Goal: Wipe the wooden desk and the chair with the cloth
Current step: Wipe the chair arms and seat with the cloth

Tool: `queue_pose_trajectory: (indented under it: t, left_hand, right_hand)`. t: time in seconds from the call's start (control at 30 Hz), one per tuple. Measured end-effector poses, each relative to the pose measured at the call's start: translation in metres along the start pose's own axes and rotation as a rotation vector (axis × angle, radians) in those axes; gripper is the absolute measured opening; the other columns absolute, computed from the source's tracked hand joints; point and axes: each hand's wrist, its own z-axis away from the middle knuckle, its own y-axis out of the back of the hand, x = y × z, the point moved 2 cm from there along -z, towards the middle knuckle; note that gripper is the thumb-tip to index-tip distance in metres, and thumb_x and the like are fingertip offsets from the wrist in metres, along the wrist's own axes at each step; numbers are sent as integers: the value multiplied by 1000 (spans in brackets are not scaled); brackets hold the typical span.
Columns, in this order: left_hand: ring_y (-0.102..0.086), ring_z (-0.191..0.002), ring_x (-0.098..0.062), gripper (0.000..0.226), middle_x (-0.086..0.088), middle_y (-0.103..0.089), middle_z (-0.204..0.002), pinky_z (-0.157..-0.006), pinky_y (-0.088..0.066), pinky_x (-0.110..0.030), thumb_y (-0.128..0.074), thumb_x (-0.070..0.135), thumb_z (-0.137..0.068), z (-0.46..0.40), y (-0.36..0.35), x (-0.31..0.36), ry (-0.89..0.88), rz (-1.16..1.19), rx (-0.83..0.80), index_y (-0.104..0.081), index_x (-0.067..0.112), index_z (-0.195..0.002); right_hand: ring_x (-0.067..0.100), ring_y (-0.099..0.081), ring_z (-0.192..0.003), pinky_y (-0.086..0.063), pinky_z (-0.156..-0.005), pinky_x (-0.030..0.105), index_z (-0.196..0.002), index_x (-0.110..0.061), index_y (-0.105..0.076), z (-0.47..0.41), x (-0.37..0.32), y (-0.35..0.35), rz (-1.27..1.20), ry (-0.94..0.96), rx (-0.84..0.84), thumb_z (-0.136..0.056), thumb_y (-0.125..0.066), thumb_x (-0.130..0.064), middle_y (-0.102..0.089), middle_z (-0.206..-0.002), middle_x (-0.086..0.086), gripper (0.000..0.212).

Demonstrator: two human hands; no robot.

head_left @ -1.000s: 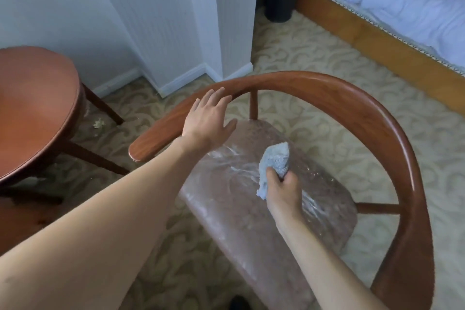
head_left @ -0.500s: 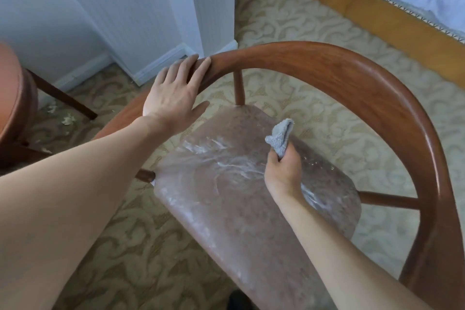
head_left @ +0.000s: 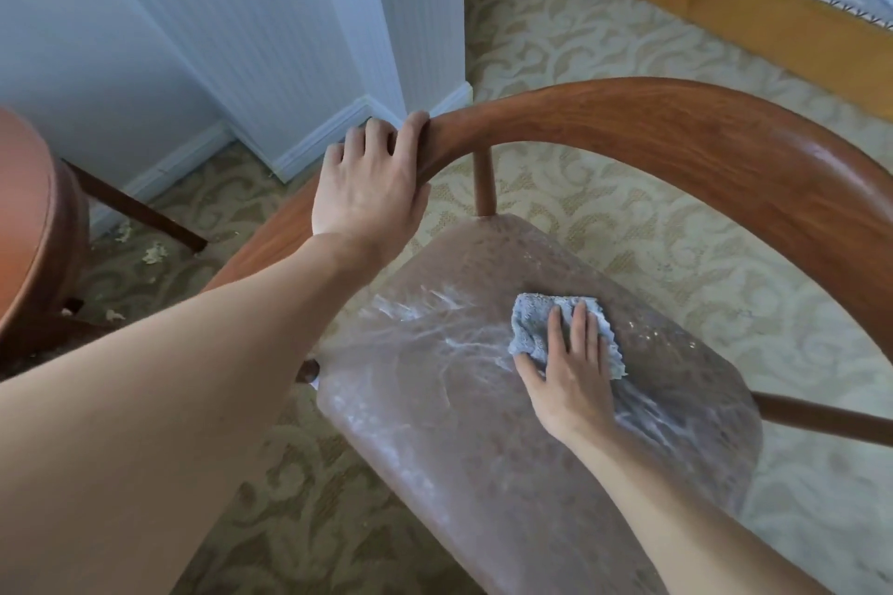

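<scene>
Head view: the right hand (head_left: 568, 372) presses flat, fingers straight, on the crumpled pale-blue cloth (head_left: 546, 321) at the plastic-covered brown seat's (head_left: 435, 425) centre. The left hand (head_left: 369, 188), at ten o'clock, grips the curved wooden chair rail (head_left: 652, 121). Seat-wiping is underway; next, sweeping strokes toward the streaks at nine o'clock.

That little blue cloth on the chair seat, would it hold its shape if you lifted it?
Probably not. The cloth lies crumpled and flattened under the right hand, so it looks soft and floppy. It seems light, and would likely slide easily, since the seat looks glossy as if covered in clear film.
</scene>
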Motion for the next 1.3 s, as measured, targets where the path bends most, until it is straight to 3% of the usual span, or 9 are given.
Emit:
queue_pose_trajectory:
  t: [0.2,0.43,0.57,0.77,0.93,1.17,1.3]
  left_hand:
    - [-59,-100,-35,55,-10,-58,-114,-70,-40,-43,-64,35,-89,-13,4,-5,17,71,-53,-40,18,-135]
    - [-58,-100,-35,53,-11,-58,-115,-70,-38,-42,-64,30,-87,-14,1,-4,40,55,-37,-42,15,-134]
    - [-58,-103,-36,54,-10,-58,-117,-70,-38,-43,-64,28,-87,-14,0,-3,37,42,-9,-42,15,-134]
    - [-59,-103,-36,47,-10,-60,-116,-71,-38,-43,-60,34,-92,-15,-8,-3,11,23,80,-44,15,-132]
    - [-59,-107,-37,50,-10,-59,-119,-73,-36,-43,-59,42,-95,-15,-8,-2,11,11,107,-44,16,-134]
    - [-59,-102,-36,49,-11,-59,-117,-72,-36,-43,-59,39,-95,-14,-6,-2,24,18,121,-44,15,-134]
    - [-59,-102,-35,47,-9,-59,-116,-70,-35,-42,-60,37,-94,-14,-7,-2,24,11,130,-44,15,-132]
  right_hand:
    - [21,18,-154,8,-125,42,-161,-23,0,0,0,3,-44,-4,15,-82,3,-80,20,-167,7,97]
    - [25,16,-154,7,-125,48,-161,-19,-1,-9,-12,-9,-140,-69,85,-84,14,-75,15,-167,10,97]
    - [34,8,-155,0,-124,55,-161,-10,-5,-21,-41,-28,-2,-46,173,-95,1,-56,8,-167,17,80]
    - [35,5,-155,-5,-124,55,-161,-12,-10,-40,-130,-56,82,311,211,-105,-27,-45,1,-168,15,67]
    - [31,10,-155,-1,-124,52,-161,-18,-5,-33,-143,-60,173,467,140,-106,-29,-42,5,-169,9,64]
    - [29,0,-156,-8,-126,49,-161,-13,-10,-50,-39,-24,221,220,218,-104,-28,-43,-3,-169,10,67]
    - [36,1,-155,-4,-125,54,-160,-8,-11,-64,-41,-19,185,74,208,-99,-36,-42,-4,-168,15,74]
